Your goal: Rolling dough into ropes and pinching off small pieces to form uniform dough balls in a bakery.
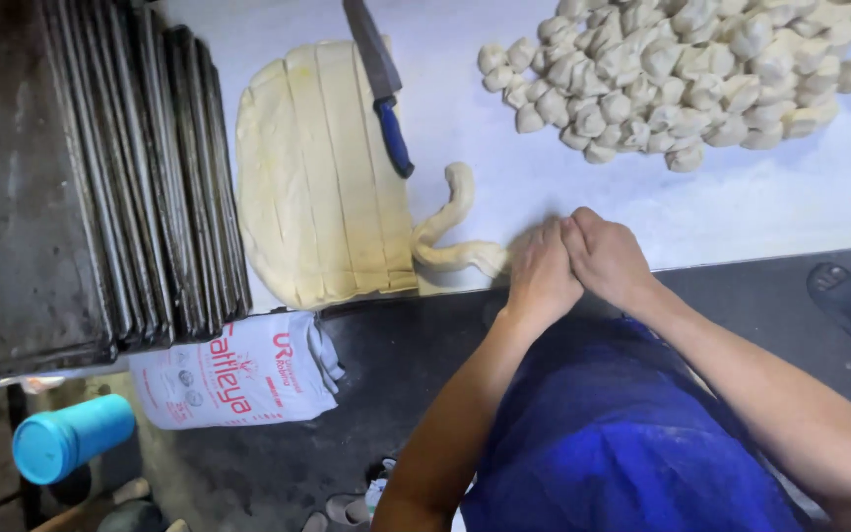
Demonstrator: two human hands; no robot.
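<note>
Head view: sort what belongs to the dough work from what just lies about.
In the work: left hand and right hand pressed together on the dough strip; scored dough slab; pile of dough pieces; knife.

Lying about: stacked trays; printed sack; blue bottle.

On your desk (819,212), the knife (378,84) lies on the dough slab (317,187); trays (140,177) sit left, dough pieces (682,74) right.

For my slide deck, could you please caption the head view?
Left hand and right hand work a dough strip beside scored dough slab.
</note>
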